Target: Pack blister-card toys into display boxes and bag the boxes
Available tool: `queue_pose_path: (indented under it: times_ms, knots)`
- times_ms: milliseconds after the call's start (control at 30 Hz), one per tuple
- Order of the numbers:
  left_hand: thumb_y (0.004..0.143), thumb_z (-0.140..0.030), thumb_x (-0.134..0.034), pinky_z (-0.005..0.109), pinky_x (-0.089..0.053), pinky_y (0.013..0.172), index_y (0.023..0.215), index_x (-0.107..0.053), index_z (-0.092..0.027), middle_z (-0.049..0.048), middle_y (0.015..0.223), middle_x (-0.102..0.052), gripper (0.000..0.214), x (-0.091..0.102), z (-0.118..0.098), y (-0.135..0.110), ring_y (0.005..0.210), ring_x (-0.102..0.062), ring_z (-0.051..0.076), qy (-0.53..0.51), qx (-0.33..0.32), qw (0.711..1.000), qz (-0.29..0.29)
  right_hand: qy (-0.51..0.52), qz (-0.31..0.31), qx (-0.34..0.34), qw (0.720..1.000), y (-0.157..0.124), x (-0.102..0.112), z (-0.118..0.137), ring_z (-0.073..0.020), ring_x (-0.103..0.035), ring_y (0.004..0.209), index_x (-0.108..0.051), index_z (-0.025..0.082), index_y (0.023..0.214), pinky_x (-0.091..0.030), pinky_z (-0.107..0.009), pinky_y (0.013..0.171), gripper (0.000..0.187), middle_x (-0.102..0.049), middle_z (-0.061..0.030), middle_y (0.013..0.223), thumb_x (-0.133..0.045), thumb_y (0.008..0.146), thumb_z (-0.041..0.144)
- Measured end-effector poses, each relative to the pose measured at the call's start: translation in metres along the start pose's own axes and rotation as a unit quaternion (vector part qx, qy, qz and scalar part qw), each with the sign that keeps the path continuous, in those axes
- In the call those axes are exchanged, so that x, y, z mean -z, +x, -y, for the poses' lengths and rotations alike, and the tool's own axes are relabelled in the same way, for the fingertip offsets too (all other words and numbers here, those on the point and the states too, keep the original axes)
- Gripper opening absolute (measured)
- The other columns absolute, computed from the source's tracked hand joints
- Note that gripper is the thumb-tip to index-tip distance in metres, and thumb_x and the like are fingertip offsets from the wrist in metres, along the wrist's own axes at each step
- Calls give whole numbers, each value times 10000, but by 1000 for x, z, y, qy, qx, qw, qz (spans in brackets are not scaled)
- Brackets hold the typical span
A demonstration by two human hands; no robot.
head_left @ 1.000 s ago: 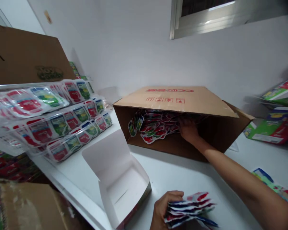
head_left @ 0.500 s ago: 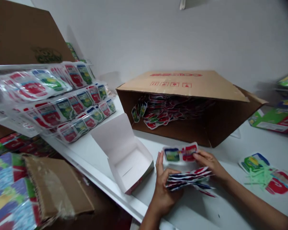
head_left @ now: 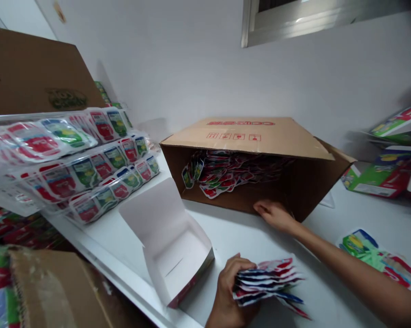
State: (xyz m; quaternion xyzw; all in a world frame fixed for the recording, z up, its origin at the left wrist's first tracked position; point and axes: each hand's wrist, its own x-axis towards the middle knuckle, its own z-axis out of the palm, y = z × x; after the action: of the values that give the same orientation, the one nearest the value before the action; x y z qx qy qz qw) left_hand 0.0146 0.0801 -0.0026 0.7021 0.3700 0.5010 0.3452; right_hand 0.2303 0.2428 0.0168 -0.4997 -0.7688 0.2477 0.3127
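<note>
My left hand (head_left: 230, 289) is closed around a fanned stack of candy sachets (head_left: 266, 282), red, blue and green with white edges, above the white table. My right hand (head_left: 273, 214) is at the front lower edge of a cardboard carton (head_left: 273, 130) lying on its side. Its fingers are curled, and nothing shows in them. Inside the carton, many loose sachets (head_left: 225, 171) lie piled toward the left and back. Left of my left hand stands a small open box (head_left: 181, 255), white inside, with its lid raised and nothing in it.
At left, clear plastic trays (head_left: 72, 177) hold rows of sachets, with a brown carton (head_left: 38, 73) behind. Two sachets and light green sticks (head_left: 369, 257) lie on the right of the table (head_left: 246, 232). Printed boxes (head_left: 386, 175) stand at far right. Another carton (head_left: 51, 287) sits lower left.
My right hand has left the sachets by my left hand and moved up to the carton's opening. The joined pair of sachets it held apart no longer shows there. The view has tilted upward.
</note>
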Motion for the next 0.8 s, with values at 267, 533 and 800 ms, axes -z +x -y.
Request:
queue_pose_path:
  times_ms: [267, 533, 800]
  knots:
    - [820, -553, -587, 285, -500, 752, 970, -697, -176, 119, 918, -711, 421, 3, 18, -1, 853, -684, 230, -78, 40, 996, 26, -71, -42, 73, 994, 115, 3, -11, -309, -461, 1173, -662, 227, 893, -328, -468, 1017, 157, -676, -123, 1045, -517, 847, 261]
    - [622, -274, -758, 430, -441, 993, 1008, -684, -170, 184, 1365, -492, 406, 5, -14, 2, 1259, -494, 359, -33, 93, 995, 17, -42, 61, 58, 996, -4, 28, 30, -174, -552, 725, -566, 192, 835, -424, -288, 655, 242, -666, -55, 863, -432, 922, 374]
    - [662, -160, -722, 452, -484, 984, 1115, -591, -206, 144, 1346, -558, 474, 4, -14, -2, 1209, -567, 324, -4, 48, 999, 9, 111, 343, 21, 933, -75, 58, 77, -122, -496, 677, -567, 174, 793, -379, -217, 614, 367, -567, 9, 720, -491, 923, 508]
